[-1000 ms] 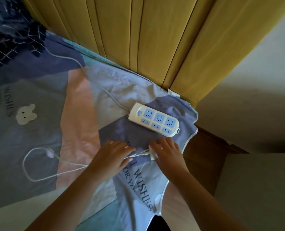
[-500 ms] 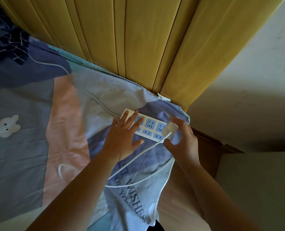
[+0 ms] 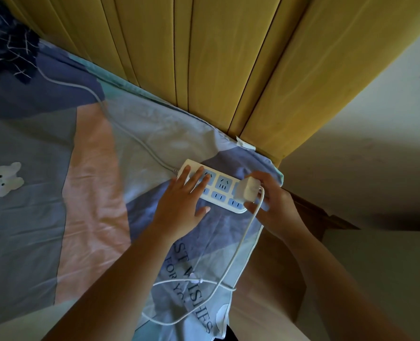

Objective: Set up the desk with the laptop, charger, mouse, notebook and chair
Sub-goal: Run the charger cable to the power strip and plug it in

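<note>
Evidently the right hand [image 3: 275, 205] pinches the white charger [image 3: 247, 191] between thumb and fingers, holding it at the near-right end of the power strip [image 3: 218, 189], seemingly so its prongs can meet a socket there; whether they are seated yet is hidden by the charger body. The left hand [image 3: 182, 200] lies flat with straight fingers pressing the strip's opposite end, probably to stop it sliding on the soft bed sheet [image 3: 93, 168] as the plug is pushed. The strip's long axis runs diagonally, from its cord end toward the padded yellow headboard [image 3: 228, 70] down to the charger end at the bed corner. From the charger, its cable [image 3: 228, 274] trails away from the strip toward the person and loops on the sheet.
</note>
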